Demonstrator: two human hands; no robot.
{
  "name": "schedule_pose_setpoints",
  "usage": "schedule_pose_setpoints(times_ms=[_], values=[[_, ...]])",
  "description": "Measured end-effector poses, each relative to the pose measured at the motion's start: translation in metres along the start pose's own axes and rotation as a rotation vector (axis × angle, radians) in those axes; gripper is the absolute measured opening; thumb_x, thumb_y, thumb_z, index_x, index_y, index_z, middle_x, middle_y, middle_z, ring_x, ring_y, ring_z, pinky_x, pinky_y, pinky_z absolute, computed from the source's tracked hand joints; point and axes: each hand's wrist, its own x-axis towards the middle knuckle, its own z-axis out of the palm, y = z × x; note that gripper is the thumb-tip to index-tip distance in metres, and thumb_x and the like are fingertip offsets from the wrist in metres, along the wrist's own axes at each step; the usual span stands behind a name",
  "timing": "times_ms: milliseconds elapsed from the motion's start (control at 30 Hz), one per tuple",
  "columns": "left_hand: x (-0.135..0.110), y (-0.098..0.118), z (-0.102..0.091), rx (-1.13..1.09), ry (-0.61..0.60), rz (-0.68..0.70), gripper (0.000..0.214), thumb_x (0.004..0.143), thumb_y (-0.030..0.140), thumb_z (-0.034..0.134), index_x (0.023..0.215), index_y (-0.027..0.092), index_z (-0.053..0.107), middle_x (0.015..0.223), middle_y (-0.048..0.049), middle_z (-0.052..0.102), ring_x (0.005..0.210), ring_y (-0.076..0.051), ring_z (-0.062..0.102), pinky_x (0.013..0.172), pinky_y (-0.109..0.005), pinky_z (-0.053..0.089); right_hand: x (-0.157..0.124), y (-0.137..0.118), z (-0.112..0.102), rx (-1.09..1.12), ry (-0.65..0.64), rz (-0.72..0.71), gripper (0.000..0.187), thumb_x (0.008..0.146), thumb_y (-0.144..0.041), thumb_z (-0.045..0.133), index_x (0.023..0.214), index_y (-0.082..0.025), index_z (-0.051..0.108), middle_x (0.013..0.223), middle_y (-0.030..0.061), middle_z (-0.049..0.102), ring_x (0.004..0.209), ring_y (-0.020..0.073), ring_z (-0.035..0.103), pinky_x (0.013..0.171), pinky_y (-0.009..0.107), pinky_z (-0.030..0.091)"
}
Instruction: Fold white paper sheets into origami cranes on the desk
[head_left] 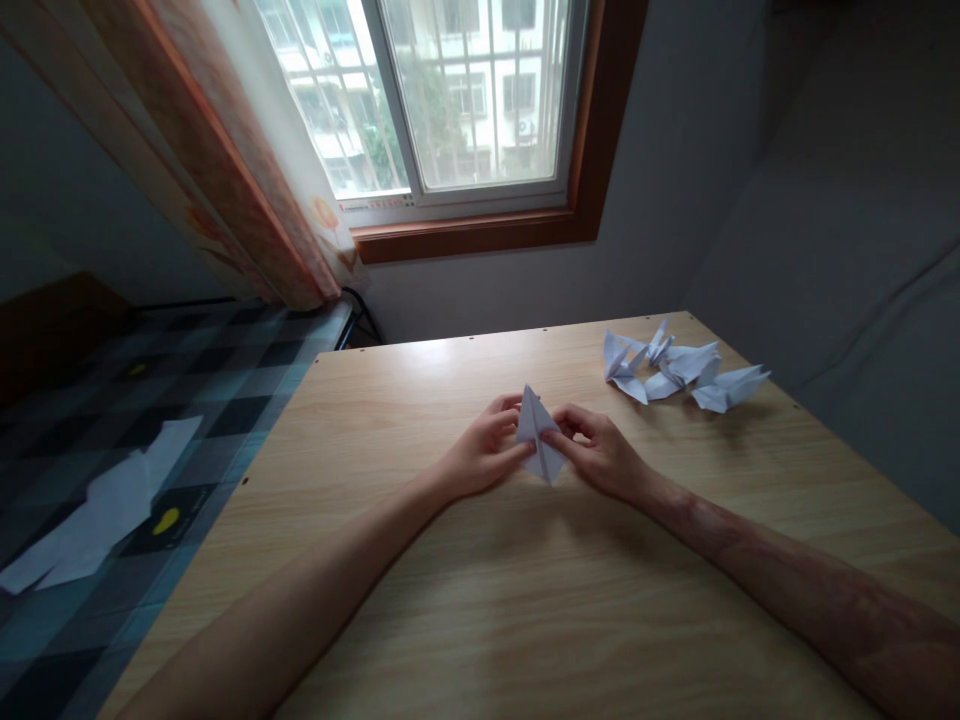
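Note:
A small sheet of white paper, folded into a kite shape (532, 414), is held up over the middle of the wooden table (420, 620). Its long point faces away from me, and a crease runs down its centre. My left hand (495, 445) pinches its left side, thumb on the front face and fingers behind. On the right side, my right hand (598, 452) grips it the same way, its thumb lying near the centre crease. The fingertips behind the paper are partly hidden.
Several folded white paper cranes (679, 368) lie grouped at the table's far right. Left of the table, loose white paper sheets (112, 510) rest on a checked bedspread (217, 440). A curtain (247, 150) hangs beside the window (480, 100) beyond the table.

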Motion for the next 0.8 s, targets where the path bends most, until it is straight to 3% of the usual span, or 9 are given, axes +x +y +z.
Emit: schedule_pose_setpoints(times_ms=[67,167,333,433,600,800], values=[[0.000,0.000,-0.001,0.005,-0.022,-0.016,0.031,0.103,0.042,0.075,0.122,0.019,0.081,0.139,-0.0160,0.069,0.134,-0.030,0.065,0.117,-0.042,0.053,0.001,-0.001,0.000,0.048,-0.023,0.019,0.033,0.102,-0.055,0.074,0.104,-0.023,0.078,0.092,0.0042,0.073,0.084,0.0213,0.065,0.069,0.030,0.052],[0.000,-0.001,0.000,-0.014,-0.003,-0.086,0.034,0.100,0.045,0.078,0.116,0.016,0.079,0.118,-0.0126,0.077,0.114,-0.026,0.071,0.105,-0.039,0.057,0.002,-0.002,-0.002,0.098,-0.047,0.026,0.036,0.101,-0.058,0.073,0.102,-0.022,0.079,0.096,0.0052,0.077,0.090,0.0235,0.069,0.075,0.031,0.055],[-0.001,-0.003,0.004,-0.071,0.101,-0.220,0.039,0.093,0.051,0.085,0.101,0.015,0.071,0.092,-0.0044,0.073,0.082,-0.016,0.066,0.073,-0.026,0.052,0.003,-0.004,-0.007,0.090,-0.062,-0.011,0.043,0.108,-0.060,0.062,0.100,-0.022,0.081,0.095,0.0045,0.076,0.089,0.0230,0.069,0.078,0.031,0.055],[-0.001,-0.003,0.005,-0.077,0.163,-0.228,0.044,0.088,0.050,0.090,0.101,0.016,0.065,0.087,-0.0010,0.070,0.072,-0.011,0.060,0.063,-0.022,0.043,0.003,-0.004,-0.007,0.004,-0.052,-0.035,0.039,0.102,-0.060,0.071,0.110,-0.022,0.082,0.096,0.0058,0.077,0.092,0.0256,0.069,0.081,0.034,0.057],[0.001,-0.002,0.005,-0.191,0.149,-0.242,0.059,0.087,0.050,0.091,0.127,0.018,0.063,0.092,-0.0023,0.073,0.076,-0.014,0.067,0.067,-0.023,0.048,0.005,0.005,-0.003,-0.094,0.025,-0.036,0.030,0.099,-0.047,0.075,0.115,-0.023,0.080,0.087,0.0047,0.074,0.084,0.0247,0.067,0.076,0.036,0.056],[0.004,-0.005,0.003,-0.159,0.133,-0.260,0.045,0.092,0.057,0.084,0.103,0.013,0.077,0.098,-0.0073,0.079,0.086,-0.018,0.070,0.075,-0.027,0.052,0.004,0.009,0.001,0.067,0.051,0.030,0.051,0.097,-0.040,0.076,0.141,-0.024,0.054,0.081,-0.0030,0.070,0.076,0.0197,0.067,0.073,0.032,0.053]])
